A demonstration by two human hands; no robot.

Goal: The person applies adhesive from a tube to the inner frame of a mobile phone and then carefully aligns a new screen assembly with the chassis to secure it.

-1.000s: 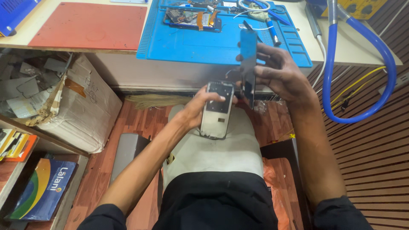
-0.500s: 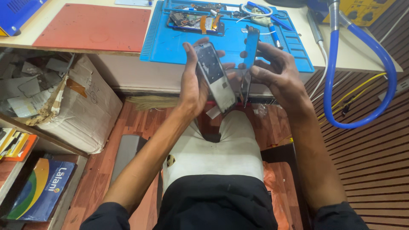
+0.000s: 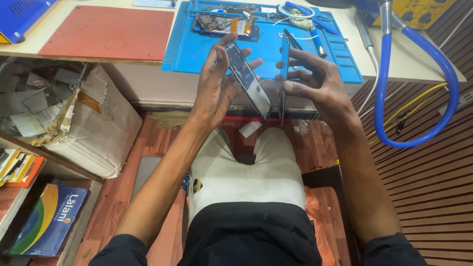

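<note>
My lap: in lower centre, nothing lies on it.
Left hand (image 3: pixel 217 88): centre of frame, my fingers are closed around the opened phone body (image 3: pixel 249 81), tilted.
Right hand (image 3: pixel 315 83): just beside, fingers pinch the thin dark screen panel (image 3: pixel 283 74), held edge-on.
Progress: I judge the two parts are already separated; joining is not yet done.
Blue work mat (image 3: pixel 197 44): upper centre, with more phone parts (image 3: pixel 224 23).
</note>
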